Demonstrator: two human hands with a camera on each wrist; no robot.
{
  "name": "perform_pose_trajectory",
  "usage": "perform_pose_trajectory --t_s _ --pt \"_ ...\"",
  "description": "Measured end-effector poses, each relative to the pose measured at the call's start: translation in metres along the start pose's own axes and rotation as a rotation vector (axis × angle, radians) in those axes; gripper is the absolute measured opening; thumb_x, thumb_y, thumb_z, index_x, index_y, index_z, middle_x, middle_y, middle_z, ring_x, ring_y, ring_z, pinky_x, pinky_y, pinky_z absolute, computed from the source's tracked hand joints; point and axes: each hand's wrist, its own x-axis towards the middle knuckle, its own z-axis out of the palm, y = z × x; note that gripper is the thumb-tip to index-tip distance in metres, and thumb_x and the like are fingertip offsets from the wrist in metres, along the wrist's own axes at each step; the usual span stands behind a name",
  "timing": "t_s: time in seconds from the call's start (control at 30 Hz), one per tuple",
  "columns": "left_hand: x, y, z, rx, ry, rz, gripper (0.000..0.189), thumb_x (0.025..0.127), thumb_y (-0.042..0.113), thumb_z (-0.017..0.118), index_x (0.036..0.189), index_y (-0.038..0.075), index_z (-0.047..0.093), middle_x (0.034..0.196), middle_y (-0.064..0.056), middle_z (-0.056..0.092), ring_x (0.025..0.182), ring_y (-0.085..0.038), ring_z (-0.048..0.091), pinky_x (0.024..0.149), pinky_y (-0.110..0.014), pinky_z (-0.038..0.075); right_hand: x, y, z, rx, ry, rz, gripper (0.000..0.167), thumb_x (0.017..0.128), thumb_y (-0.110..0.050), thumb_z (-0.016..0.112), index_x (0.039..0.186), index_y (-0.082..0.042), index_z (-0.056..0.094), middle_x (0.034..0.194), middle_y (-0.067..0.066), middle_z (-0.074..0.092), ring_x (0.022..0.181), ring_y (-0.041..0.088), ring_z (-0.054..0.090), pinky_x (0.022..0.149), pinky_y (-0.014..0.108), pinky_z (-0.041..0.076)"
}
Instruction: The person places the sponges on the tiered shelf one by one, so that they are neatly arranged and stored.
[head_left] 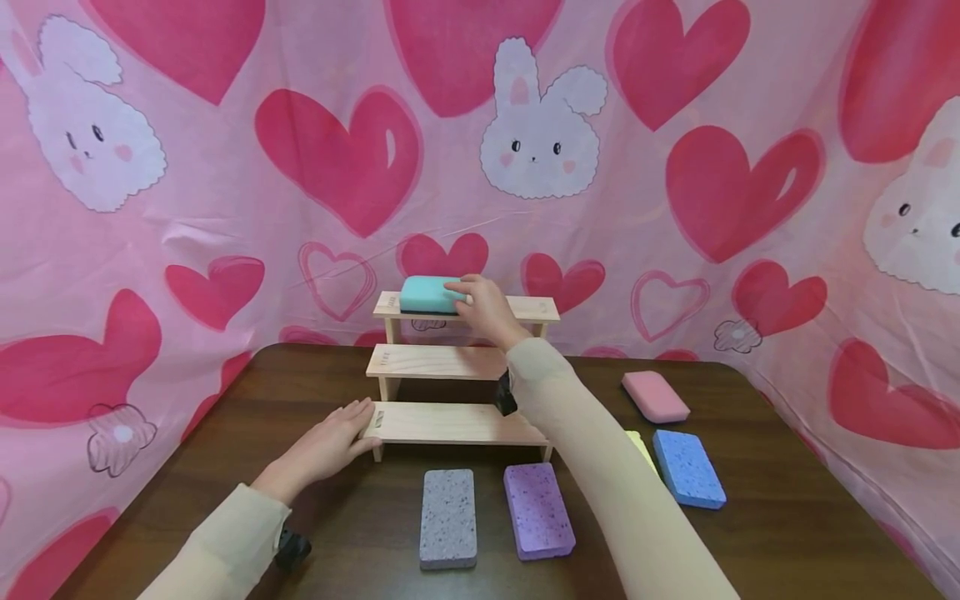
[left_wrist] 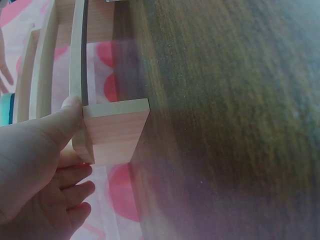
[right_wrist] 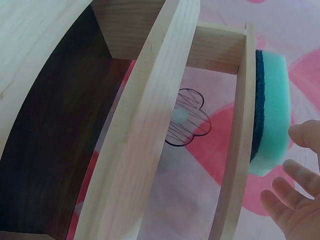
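A three-step wooden shelf point(head_left: 450, 423) stands on the table. Its lowest step's left end is held by my left hand point(head_left: 330, 440), with the thumb against one edge and the index finger at the board's end in the left wrist view. On the left part of the top step lies a teal sponge point(head_left: 429, 293), its dark scouring side point(right_wrist: 259, 102) down. My right hand point(head_left: 486, 310) reaches over the shelf to the sponge's right end. Its fingers are spread and loosely bent at the teal foam, not wrapped round it; whether a fingertip touches, I cannot tell.
In front of the shelf lie a grey speckled sponge point(head_left: 448, 518) and a purple one point(head_left: 538, 511). To the right are a pink sponge point(head_left: 655, 397), a blue sponge point(head_left: 688, 468) and a yellow item point(head_left: 639, 446) mostly behind my right forearm. A pink patterned cloth point(head_left: 450, 200) hangs behind the table.
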Motion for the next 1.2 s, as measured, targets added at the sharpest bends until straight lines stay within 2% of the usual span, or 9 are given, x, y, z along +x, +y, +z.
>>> perform_pose_trajectory --t_s 0.3,0.77,1.2 --pt "0.000 0.000 0.000 -0.001 0.000 -0.007 0.065 0.087 0.029 0.063 0.133 -0.011 0.040 0.136 -0.027 0.039 0.126 -0.041 0.034 0.101 -0.053 0.027 -0.007 -0.003 -0.007 0.037 -0.007 -0.030 0.039 0.088 -0.013 0.063 0.126 -0.010 0.058 0.131 0.012 0.049 0.121 0.025 0.044 0.099 0.033 0.037" --pt "0.000 0.000 0.000 -0.011 -0.013 -0.017 0.065 0.087 0.028 0.063 0.133 -0.010 0.039 0.137 -0.026 0.038 0.127 -0.041 0.033 0.102 -0.052 0.026 -0.031 -0.009 -0.012 0.095 -0.071 -0.102 0.047 0.086 -0.016 0.067 0.130 -0.009 0.054 0.131 0.010 0.049 0.122 0.022 0.043 0.097 0.034 0.039" --pt "0.000 0.002 0.000 -0.001 -0.011 -0.002 0.064 0.088 0.029 0.063 0.132 -0.012 0.040 0.136 -0.027 0.038 0.126 -0.042 0.034 0.102 -0.052 0.026 -0.054 -0.002 -0.013 0.125 -0.027 -0.199 0.049 0.083 -0.012 0.070 0.129 -0.006 0.054 0.129 0.013 0.051 0.116 0.024 0.049 0.095 0.037 0.041"
